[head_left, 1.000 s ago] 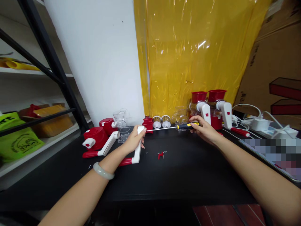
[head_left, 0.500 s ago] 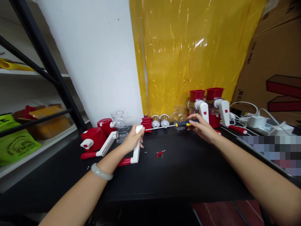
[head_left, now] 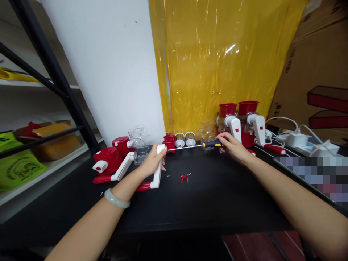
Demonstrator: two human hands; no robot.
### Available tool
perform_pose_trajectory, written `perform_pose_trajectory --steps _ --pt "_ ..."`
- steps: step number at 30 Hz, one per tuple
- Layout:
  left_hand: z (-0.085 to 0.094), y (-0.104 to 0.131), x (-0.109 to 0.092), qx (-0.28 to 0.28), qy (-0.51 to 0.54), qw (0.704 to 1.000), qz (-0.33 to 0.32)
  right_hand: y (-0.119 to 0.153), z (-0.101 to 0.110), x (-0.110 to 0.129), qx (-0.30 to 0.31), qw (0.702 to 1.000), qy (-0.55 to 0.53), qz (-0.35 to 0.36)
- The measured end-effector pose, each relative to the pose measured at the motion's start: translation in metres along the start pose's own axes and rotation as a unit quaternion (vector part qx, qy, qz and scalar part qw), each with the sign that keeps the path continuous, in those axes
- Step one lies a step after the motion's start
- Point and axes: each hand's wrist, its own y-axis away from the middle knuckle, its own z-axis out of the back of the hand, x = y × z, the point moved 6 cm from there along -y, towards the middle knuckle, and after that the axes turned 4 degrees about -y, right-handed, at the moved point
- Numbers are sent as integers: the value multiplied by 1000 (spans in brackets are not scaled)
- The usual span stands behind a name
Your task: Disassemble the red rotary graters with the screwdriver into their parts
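My left hand [head_left: 152,159] is closed around the upper end of a white crank handle [head_left: 157,177] with a red grip [head_left: 143,186] at its lower end. A long screwdriver [head_left: 211,144] with a black and yellow handle lies level in my right hand [head_left: 231,146], fingers pinched on the handle's end. Its thin shaft reaches left to the crank's top, by my left thumb; the tip's exact contact is hidden. Below, on the black table [head_left: 206,206], lie a small red plastic piece [head_left: 184,178] and several small screws [head_left: 189,174].
Red grinder bodies [head_left: 108,160] and clear plastic parts [head_left: 138,136] stand at the left. Two metal drums [head_left: 190,139] sit behind the screwdriver. Assembled red and white grinders [head_left: 248,123] stand back right, beside cables and white power adapters [head_left: 297,139]. A black-framed shelf [head_left: 51,65] borders the left.
The screwdriver's handle has turned slightly and my right fingers have shifted around its end. My left hand and the crank handle stay in place.
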Motion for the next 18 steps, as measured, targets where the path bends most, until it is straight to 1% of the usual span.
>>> perform_pose_trajectory --steps 5,10,14,18 --pt "0 3 -3 -4 8 1000 1 3 -1 4 1 998 -69 0" --pt "1 3 -1 -1 7 1000 1 6 -3 7 38 991 -129 -12" --pt "2 2 -2 2 14 1000 1 9 -5 9 61 986 -152 -22" --pt "2 2 -2 3 18 1000 3 10 -7 11 67 986 -154 -13"
